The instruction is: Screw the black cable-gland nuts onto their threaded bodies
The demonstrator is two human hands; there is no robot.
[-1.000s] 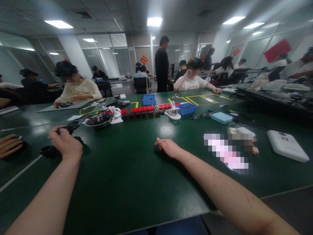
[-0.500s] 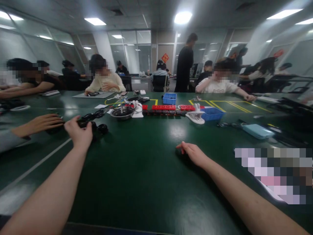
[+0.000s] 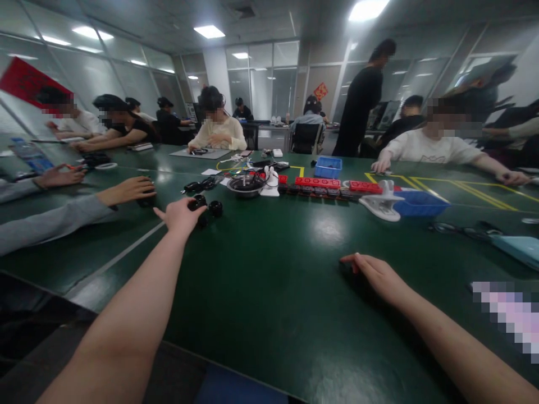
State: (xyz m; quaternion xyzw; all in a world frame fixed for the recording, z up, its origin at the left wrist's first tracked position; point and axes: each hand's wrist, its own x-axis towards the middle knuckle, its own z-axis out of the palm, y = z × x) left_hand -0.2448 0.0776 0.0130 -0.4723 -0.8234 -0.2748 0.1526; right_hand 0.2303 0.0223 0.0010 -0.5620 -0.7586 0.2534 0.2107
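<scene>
My left hand reaches over the left side of the green table. Its fingers are closed on a black rounded object, whose exact kind I cannot make out. A second black round piece is just to the right, touching or close to the first. Farther right, my right hand rests on the tabletop with its index finger stretched out and the others curled. It holds nothing. Left of my left hand, a co-worker's hand lies over another dark object.
Behind my hands stand a metal bowl with black cable, a white clip stand, red blocks in a row and blue bins. A black cable bundle lies left of the bowl. A light-blue case is at right.
My view has turned left, bringing more of the neighbouring co-worker's arms into sight. My left hand has moved forward with the black object; my right hand stays resting on the table.
</scene>
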